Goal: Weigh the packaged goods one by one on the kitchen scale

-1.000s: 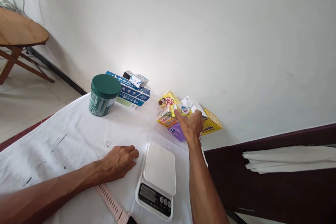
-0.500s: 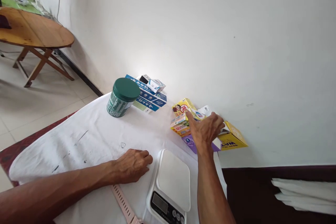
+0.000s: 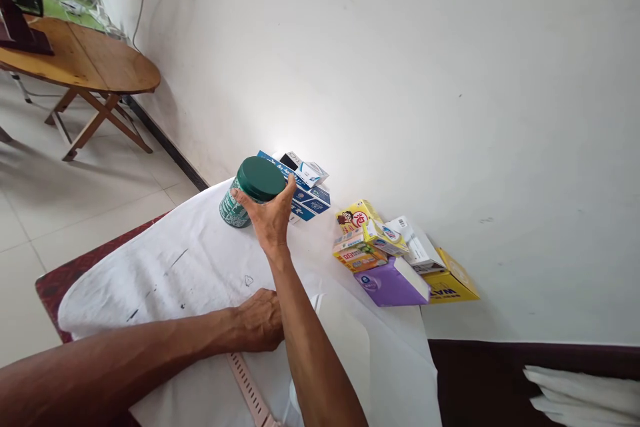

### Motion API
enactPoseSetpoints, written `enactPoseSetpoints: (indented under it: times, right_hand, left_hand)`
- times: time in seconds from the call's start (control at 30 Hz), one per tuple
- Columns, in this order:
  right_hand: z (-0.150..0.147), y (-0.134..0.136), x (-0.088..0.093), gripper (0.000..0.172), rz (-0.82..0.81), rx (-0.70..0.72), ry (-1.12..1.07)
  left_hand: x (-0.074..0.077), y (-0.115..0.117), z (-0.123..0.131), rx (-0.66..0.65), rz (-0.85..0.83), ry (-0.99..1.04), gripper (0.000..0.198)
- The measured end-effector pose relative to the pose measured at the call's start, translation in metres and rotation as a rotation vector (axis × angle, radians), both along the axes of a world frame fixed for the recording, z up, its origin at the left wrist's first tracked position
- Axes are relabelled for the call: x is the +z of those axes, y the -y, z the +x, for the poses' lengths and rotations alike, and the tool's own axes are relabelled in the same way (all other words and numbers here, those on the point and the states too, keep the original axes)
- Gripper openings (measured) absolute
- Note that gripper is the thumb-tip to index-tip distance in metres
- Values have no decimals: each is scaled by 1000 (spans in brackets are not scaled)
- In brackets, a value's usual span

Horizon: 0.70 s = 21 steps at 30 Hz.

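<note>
My right hand (image 3: 267,217) spans the green lidded tub (image 3: 231,212) from the near side. Its thumb lies on the tub's left and its fingers reach round the right, just below the lid. The tub stands upright on the white cloth. My left hand (image 3: 257,321) rests on the cloth, curled closed, its fingertips covered by my right forearm. A pale pink watch strap (image 3: 246,383) lies below the left wrist. My right forearm crosses a white kitchen scale (image 3: 345,353) and hides its display.
Blue boxes (image 3: 317,201) with small cartons on top stand behind the tub. At the right, by the wall, are a purple box (image 3: 390,282), a yellow box (image 3: 457,280) and several small cartons (image 3: 363,247). A round wooden folding table (image 3: 110,67) stands far left.
My right hand has moved left from the small cartons to the green tub. My left hand stays curled on the cloth. The view has shifted slightly.
</note>
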State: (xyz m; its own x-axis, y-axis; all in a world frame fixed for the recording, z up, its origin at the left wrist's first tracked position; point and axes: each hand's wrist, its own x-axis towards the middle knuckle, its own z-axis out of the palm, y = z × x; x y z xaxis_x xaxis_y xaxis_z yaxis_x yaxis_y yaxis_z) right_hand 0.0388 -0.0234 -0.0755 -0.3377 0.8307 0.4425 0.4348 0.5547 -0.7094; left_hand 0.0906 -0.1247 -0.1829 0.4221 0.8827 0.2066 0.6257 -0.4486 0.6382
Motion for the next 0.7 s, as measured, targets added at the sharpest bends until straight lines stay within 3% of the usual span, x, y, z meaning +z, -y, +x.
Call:
enactPoseSetpoints:
  times: [0.2,0.37,0.57,0.7]
  right_hand:
    - [-11,-1,-6,95,14,-20,-83]
    - [8,18,13,83,-22,-55,-188]
    - [81,52,57,81,-17,-53,-228]
    - [148,75,73,86,26,-254,-133]
  left_hand:
    - [0,1,1,33,0,-71,21]
    - [8,3,-3,21,46,-113,18]
    - [23,6,-10,22,61,-103,5]
    - [35,9,-13,7,28,-146,5]
